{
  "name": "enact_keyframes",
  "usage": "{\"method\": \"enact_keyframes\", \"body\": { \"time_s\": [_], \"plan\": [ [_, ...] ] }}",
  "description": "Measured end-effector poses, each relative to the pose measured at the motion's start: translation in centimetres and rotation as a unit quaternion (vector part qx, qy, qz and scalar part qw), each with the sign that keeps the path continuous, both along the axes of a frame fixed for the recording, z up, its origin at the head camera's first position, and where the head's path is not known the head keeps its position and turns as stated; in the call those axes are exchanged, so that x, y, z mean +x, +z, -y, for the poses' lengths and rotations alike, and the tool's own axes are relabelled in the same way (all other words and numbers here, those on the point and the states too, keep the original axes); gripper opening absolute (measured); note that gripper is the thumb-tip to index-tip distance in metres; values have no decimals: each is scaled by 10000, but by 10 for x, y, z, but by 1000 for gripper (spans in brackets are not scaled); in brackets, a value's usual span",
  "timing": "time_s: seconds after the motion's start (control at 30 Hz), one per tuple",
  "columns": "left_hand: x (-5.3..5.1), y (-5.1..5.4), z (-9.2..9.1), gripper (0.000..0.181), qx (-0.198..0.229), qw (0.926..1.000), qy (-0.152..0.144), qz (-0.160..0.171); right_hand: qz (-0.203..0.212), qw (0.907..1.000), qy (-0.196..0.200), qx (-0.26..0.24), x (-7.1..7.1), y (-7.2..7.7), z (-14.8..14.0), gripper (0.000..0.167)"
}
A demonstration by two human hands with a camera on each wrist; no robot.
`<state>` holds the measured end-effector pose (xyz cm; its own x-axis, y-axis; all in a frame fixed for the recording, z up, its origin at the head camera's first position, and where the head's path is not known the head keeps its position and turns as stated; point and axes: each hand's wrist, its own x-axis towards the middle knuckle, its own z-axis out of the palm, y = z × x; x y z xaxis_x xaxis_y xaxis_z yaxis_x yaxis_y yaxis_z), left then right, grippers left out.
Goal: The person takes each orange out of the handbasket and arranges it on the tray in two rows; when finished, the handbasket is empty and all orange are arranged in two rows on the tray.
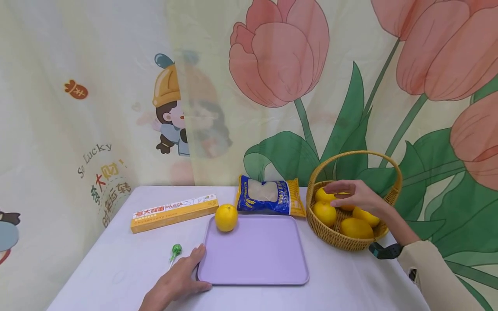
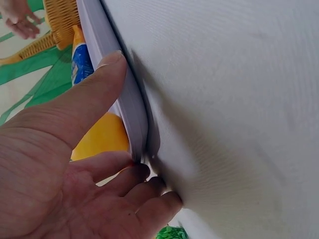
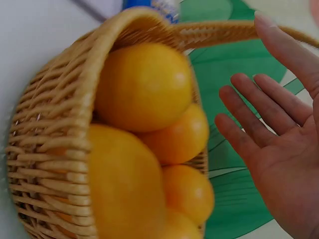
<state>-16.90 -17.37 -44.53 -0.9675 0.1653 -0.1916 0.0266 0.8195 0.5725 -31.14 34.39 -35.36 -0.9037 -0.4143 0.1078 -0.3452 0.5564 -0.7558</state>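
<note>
Over the wicker basket [image 1: 338,238], my right hand [image 1: 359,196] hovers with its fingers spread and nothing in them. Inside the basket lie several round oranges [image 3: 144,87] and a larger, longer yellow fruit [image 1: 356,228]. The right wrist view shows the palm [image 3: 286,164] apart from the fruit. At the near left corner of the lilac tray [image 1: 256,255], my left hand [image 1: 179,274] touches the rim, thumb along the front edge and index finger at the left side. Its fingers are loosely bent in the left wrist view. One orange [image 1: 226,217] sits in the tray's far left corner.
Left of the tray lies a long pasta box [image 1: 175,213], with a green-wrapped lollipop [image 1: 177,249] in front of it. A blue and yellow bag [image 1: 268,195] lies behind the tray. The basket's tall handle [image 1: 362,152] arches over the fruit. A printed curtain hangs behind the table.
</note>
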Motion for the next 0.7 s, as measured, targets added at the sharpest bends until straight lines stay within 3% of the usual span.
{"method": "enact_keyframes", "body": {
  "time_s": [0.13, 0.27, 0.47, 0.7],
  "plan": [
    [1, -2, 1, 105, 52, 10000, 7, -68, 398, 9990, 200, 3, -14, -18, -4, 55],
    [0, -7, 3, 107, 99, 9999, -42, -135, 633, 9972, 391, 59, -25, -28, -4, 60],
    [-3, -13, 6, 108, -110, 9997, -173, -128, 880, 9935, 695, 204, -35, -30, 0, 64],
    [0, -4, 1, 104, 8, 10000, -32, -56, 883, 9901, 987, 470, -36, -29, 4, 69]
  ]
}}
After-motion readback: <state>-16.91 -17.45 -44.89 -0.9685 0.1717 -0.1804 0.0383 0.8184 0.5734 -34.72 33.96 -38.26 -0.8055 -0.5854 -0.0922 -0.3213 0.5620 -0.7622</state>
